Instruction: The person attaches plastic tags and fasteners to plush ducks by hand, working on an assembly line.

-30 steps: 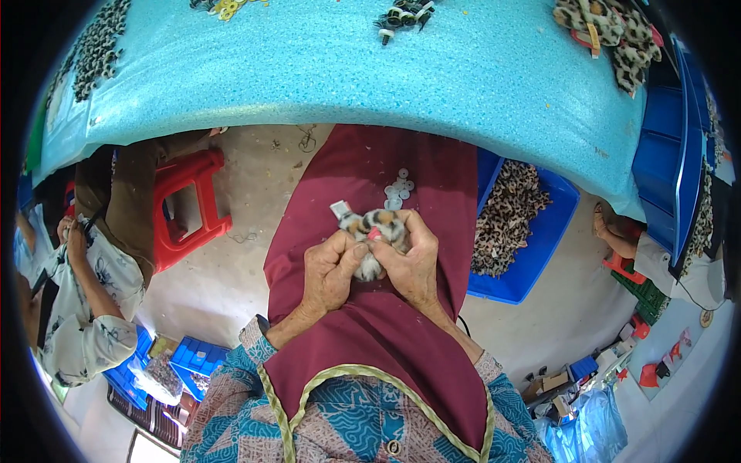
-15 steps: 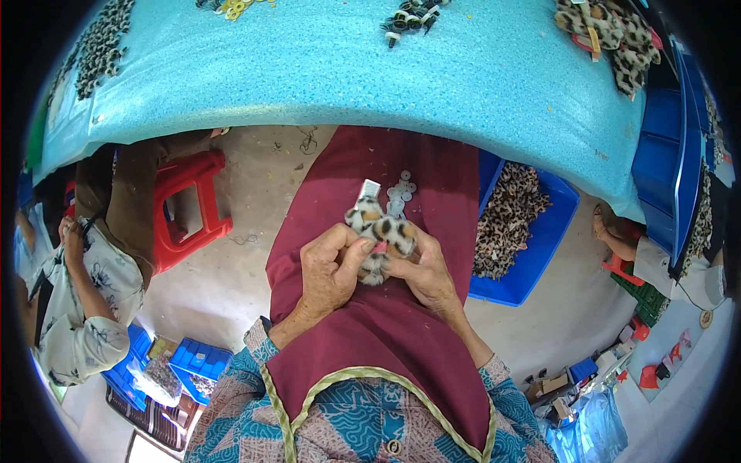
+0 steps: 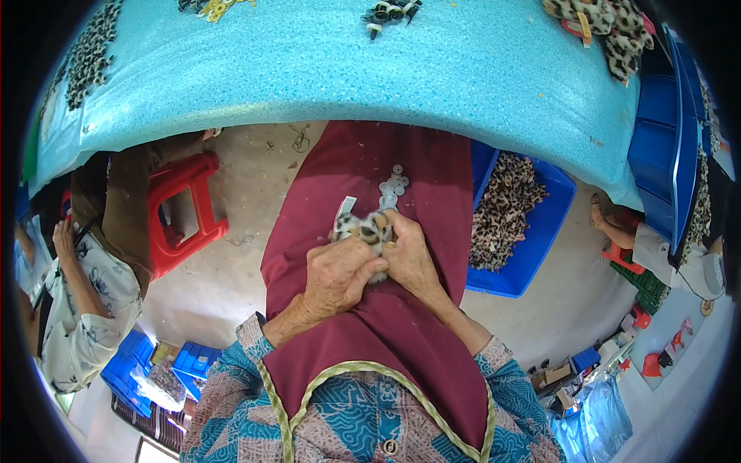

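Your left hand (image 3: 333,279) and your right hand (image 3: 411,258) meet over your lap, both closed around one small leopard-print plush piece (image 3: 366,228). The fingers of the left hand are curled tightly under and in front of the piece, and the fingers of the right hand press on it from the right side, so only its upper part shows above your knuckles. A small white fabric label (image 3: 343,208) stands out from the left upper corner of the piece, free of both hands.

The piece is held just above the dark red apron (image 3: 363,162) that covers your lap. A little further from you on the same apron lies a small heap of white round washers (image 3: 392,185), close to the piece but not touching your hands.

In front of your knees runs the curved near edge of the light blue speckled table (image 3: 370,69). Between this edge and your hands the apron is open, so there is some room forward. On the far part of the table you see a small pile of black and white plastic parts (image 3: 390,11) and more leopard-print plush pieces (image 3: 598,23).

On your right, near your lap, stands a blue plastic crate with leopard-print fabric pieces (image 3: 513,224) on the floor. On your left the concrete floor is free up to a red plastic stool (image 3: 185,212). Further left sits another person in a white flowered shirt (image 3: 81,309), well apart from you.
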Demonstrator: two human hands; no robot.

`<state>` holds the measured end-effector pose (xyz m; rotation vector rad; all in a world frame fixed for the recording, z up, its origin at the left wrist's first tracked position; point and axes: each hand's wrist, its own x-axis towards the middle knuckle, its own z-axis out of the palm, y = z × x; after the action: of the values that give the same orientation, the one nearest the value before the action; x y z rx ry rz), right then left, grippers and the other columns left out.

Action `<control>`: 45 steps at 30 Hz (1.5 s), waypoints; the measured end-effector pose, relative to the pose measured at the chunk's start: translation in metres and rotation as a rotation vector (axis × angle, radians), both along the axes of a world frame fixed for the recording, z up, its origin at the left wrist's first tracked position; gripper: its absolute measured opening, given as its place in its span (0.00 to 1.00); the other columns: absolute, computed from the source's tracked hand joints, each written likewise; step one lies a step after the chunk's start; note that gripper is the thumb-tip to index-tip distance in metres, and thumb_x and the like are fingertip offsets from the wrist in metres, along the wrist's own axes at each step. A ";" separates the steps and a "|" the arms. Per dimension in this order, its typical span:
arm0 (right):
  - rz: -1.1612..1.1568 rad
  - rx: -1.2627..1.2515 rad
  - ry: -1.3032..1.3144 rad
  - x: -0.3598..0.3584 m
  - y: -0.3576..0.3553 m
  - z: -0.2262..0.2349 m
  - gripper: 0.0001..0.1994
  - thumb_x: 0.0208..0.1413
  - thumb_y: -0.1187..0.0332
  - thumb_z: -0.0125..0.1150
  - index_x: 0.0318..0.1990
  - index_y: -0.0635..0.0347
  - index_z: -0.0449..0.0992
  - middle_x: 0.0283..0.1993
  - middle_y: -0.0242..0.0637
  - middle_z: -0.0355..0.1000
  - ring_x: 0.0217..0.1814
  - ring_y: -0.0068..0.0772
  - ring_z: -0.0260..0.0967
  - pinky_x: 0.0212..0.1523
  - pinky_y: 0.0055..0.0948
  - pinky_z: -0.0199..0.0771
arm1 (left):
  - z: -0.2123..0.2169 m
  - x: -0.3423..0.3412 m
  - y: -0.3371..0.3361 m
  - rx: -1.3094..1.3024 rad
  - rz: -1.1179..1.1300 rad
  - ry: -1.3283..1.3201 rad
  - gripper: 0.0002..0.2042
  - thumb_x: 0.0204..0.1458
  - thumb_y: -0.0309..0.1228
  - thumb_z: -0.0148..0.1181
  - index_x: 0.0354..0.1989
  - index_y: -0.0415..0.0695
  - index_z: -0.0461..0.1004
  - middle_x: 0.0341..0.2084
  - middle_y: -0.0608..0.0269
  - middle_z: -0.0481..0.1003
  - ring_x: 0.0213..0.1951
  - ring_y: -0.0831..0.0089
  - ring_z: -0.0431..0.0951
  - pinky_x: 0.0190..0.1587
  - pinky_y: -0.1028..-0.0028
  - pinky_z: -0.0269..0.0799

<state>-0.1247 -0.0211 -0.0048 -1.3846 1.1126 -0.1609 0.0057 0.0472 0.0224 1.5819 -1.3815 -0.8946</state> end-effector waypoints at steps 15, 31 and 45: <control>-0.179 0.379 -0.151 -0.008 -0.015 0.013 0.09 0.49 0.75 0.54 0.38 0.69 0.73 0.30 0.30 0.72 0.31 0.18 0.67 0.31 0.21 0.70 | 0.002 0.011 -0.006 0.289 0.224 0.328 0.19 0.36 0.25 0.67 0.41 0.44 0.72 0.32 0.63 0.69 0.28 0.72 0.69 0.30 0.73 0.68; -0.024 0.043 -0.351 -0.012 -0.040 0.036 0.11 0.49 0.72 0.61 0.40 0.66 0.72 0.30 0.30 0.71 0.32 0.19 0.68 0.34 0.19 0.70 | -0.009 0.029 -0.004 0.639 0.219 1.318 0.19 0.47 0.36 0.64 0.43 0.39 0.70 0.37 0.64 0.74 0.41 0.74 0.74 0.47 0.73 0.70; -0.209 0.288 -0.273 -0.005 -0.021 0.036 0.07 0.49 0.74 0.60 0.34 0.66 0.71 0.28 0.28 0.69 0.31 0.14 0.65 0.33 0.16 0.66 | -0.008 0.031 0.007 0.807 0.117 1.615 0.26 0.37 0.19 0.65 0.50 0.36 0.67 0.43 0.60 0.74 0.46 0.68 0.73 0.53 0.69 0.66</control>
<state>-0.1301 -0.0419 0.0308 -0.9582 1.0045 -0.3180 0.0365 0.0543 0.0144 0.7777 0.2711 -2.0716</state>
